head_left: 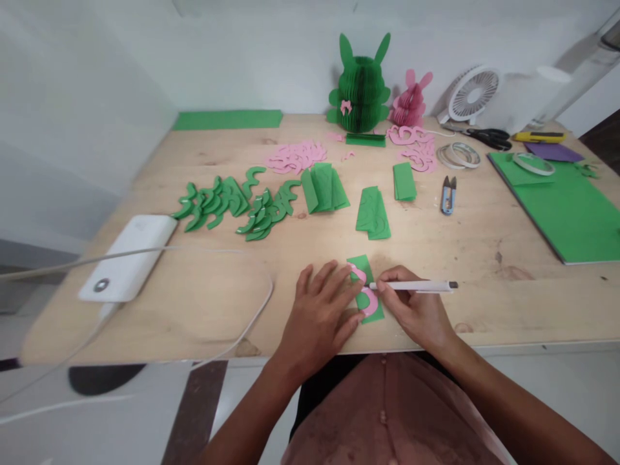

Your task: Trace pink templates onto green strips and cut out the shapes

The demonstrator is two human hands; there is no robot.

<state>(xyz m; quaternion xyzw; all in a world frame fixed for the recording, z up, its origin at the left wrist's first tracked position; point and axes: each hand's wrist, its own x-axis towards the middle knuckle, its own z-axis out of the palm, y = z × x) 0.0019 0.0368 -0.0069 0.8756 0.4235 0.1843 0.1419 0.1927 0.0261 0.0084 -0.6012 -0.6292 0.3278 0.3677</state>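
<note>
My left hand (322, 310) lies flat with its fingers spread, pressing a pink curved paper cutout (371, 301) onto a green paper piece (372, 315) near the table's front edge. Between the thumb and fingers of my right hand (414, 307) is a white pen (421, 285). The pen's tip meets the papers at the edge of the pink cutout, beside my left fingertips. Part of the cutout is hidden under my left fingers. Just beyond are folded green paper pieces (372, 213) with curved outlines drawn on them.
Green cutouts (264, 213) and pink cutouts (298, 157) lie in piles. Behind stand a green honeycomb-paper rabbit (361, 90), a pink one (409, 103) and a fan (472, 95). Blue snips (448, 196), tape rolls (458, 155) and green sheets (571, 213) are rightward; a cabled power bank (128, 258) is left.
</note>
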